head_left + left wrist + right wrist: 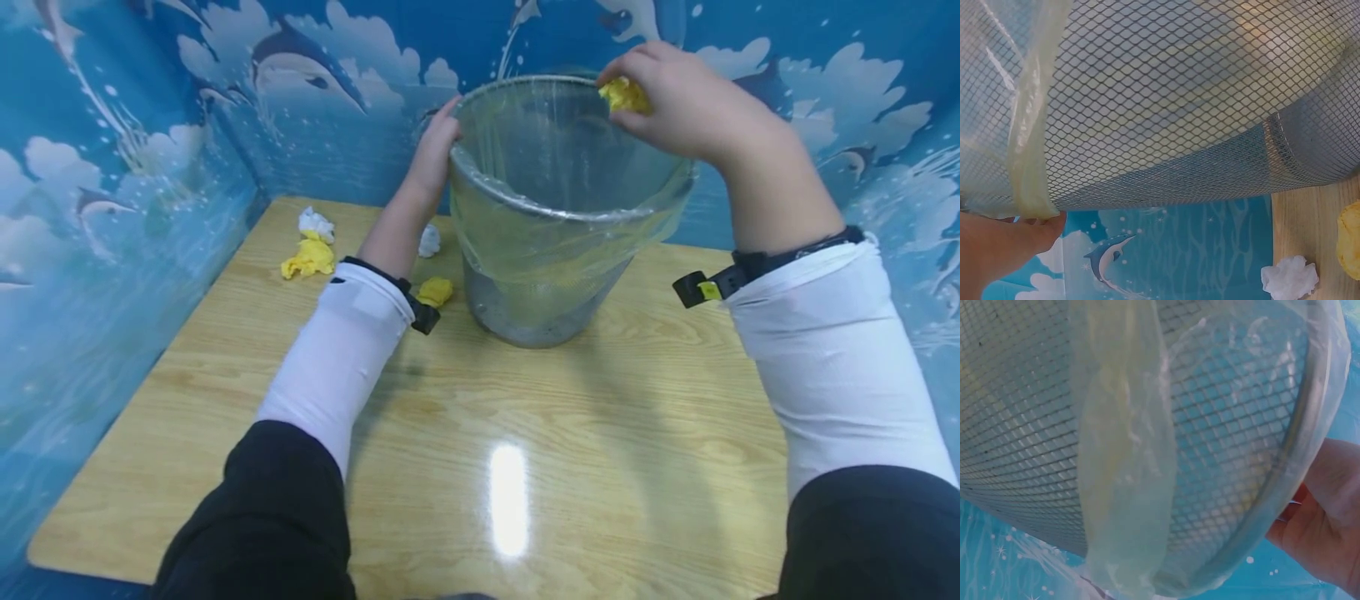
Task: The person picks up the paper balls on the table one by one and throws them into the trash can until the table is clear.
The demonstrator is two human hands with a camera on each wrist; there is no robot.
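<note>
- the wooden table [480,433] fills the near and middle ground, boxed in by blue walls [112,217] printed with dolphins and clouds on the left, far and right sides.
- the mesh wastebasket [525,308] stands on the far middle of the table, tilted with its mouth towards me, lined with a clear plastic bag [555,242] whose edge folds over the rim and hangs down the outside.
- my right hand [675,104] is at the far right of the basket's rim, above the opening, fingers curled round a yellow paper ball [624,96]; the ball is pinched tight at the rim, not yet inside.
- my left hand [433,154] is on the far left side of the rim, fingers wrapped over the edge and gripping the basket there; in the left wrist view only the heel of the hand [1004,247] shows against the bag.
- a crumpled yellow wad [307,260] lies on the far left of the table, touching a white wad [316,223] just beyond it.
- a smaller yellow ball [436,291] lies just left of the basket's base, near my left wrist.
- a small white ball [429,240] lies beyond it, partly hidden by my left forearm.
</note>
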